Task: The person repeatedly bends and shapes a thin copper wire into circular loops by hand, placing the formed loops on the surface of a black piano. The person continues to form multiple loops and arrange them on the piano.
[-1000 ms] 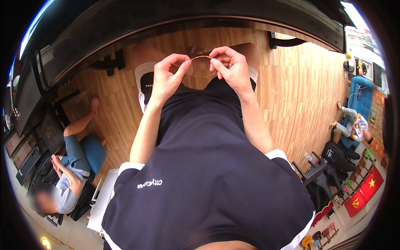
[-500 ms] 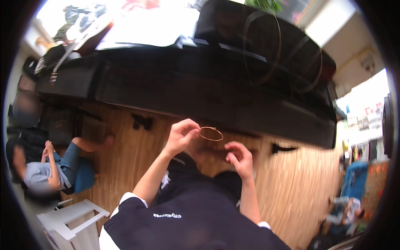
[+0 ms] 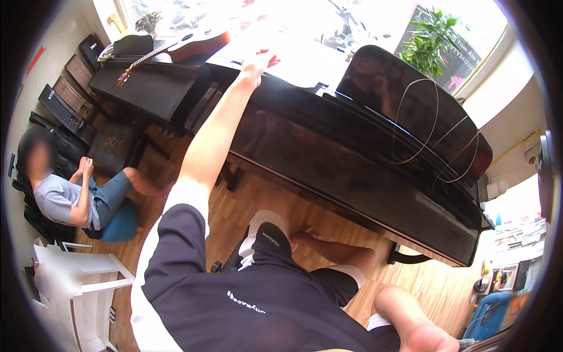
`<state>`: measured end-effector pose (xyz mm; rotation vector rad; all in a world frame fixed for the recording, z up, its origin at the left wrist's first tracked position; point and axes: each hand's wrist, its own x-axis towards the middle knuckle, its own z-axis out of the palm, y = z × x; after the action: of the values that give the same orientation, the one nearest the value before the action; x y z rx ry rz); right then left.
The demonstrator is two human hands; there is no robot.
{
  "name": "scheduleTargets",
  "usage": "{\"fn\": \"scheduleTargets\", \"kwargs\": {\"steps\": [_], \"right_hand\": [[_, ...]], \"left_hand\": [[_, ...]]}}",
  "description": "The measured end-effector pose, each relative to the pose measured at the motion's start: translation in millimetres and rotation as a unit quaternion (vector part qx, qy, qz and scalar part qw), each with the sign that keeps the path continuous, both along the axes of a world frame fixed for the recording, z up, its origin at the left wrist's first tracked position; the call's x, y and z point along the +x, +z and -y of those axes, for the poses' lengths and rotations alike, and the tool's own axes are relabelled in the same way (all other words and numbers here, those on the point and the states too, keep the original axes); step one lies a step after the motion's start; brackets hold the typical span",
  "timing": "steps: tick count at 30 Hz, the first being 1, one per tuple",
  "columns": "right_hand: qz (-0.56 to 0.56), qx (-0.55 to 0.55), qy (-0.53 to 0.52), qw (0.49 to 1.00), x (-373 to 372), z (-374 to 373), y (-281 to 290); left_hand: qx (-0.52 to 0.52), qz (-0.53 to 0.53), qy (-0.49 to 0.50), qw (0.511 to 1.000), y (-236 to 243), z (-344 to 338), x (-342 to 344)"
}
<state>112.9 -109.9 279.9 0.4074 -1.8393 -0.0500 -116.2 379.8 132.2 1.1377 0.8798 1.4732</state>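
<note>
The white covering (image 3: pixel 311 71) lies on top of the black piano (image 3: pixel 328 158) in front of you, so bright with glare that you can't make out its material. Your left hand (image 3: pixel 257 66) is stretched out to its left part; whether it touches the covering or grips anything, you cannot tell. Just to the right of the covering stands a glossy black panel (image 3: pixel 413 111) with thin wire loops (image 3: pixel 437 108) hanging across it, and a leafy plant (image 3: pixel 431 44) shows behind. To the left, a small guitar (image 3: pixel 199 47) rests above a black cabinet (image 3: pixel 146 88). Your right hand (image 3: pixel 431 340) is low beside you, cut off by the lower edge, so you can't tell its state. Further left, a person (image 3: pixel 67 196) sits on a blue stool (image 3: pixel 122 223).
</note>
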Motion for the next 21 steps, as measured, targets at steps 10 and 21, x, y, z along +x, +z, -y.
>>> {"fn": "scheduleTargets", "kwargs": {"steps": [10, 21], "right_hand": [[-0.019, 0.06, -0.086, 0.994, -19, -22, 3], [-0.044, -0.206, -0.222, 0.952, 16, -41, -18]], "left_hand": [[-0.057, -0.228, 0.124, 0.964, -63, -110, -33], [0.365, -0.277, 0.239, 0.856, -13, -76, 21]]}}
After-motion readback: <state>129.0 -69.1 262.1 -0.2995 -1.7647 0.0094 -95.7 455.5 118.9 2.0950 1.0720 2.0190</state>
